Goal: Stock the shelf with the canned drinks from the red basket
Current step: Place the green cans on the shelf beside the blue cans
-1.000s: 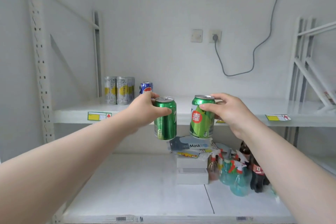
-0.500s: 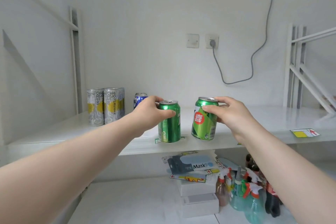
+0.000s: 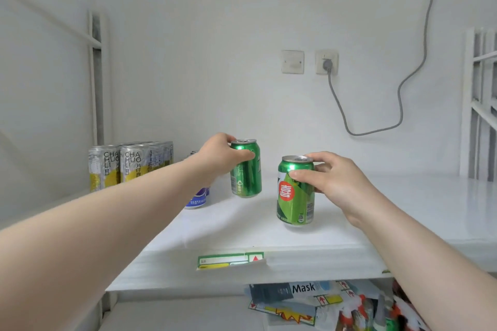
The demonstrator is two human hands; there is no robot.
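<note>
My left hand (image 3: 219,154) grips a green can (image 3: 247,173) near its top and holds it just above the white shelf (image 3: 242,226), further back. My right hand (image 3: 332,179) is closed around the upper part of a second green can with a red circle logo (image 3: 295,196), low over the shelf nearer the front; whether it touches the board I cannot tell. A blue can (image 3: 197,199) stands on the shelf, mostly hidden behind my left forearm. Several silver and yellow tall cans (image 3: 129,165) stand at the back left. The red basket is out of view.
The shelf's front edge carries a green and yellow label (image 3: 231,260). Below, on the lower shelf, lie mask packets (image 3: 293,291) and spray bottles (image 3: 376,312). A grey cable (image 3: 376,130) hangs from a wall socket. White rack posts (image 3: 96,78) stand at the left, and a white rack frame at the right.
Both hands have carried the green cans up and forward over the shelf; the left can went further back beside the blue can. The view has closed in on the shelf.
</note>
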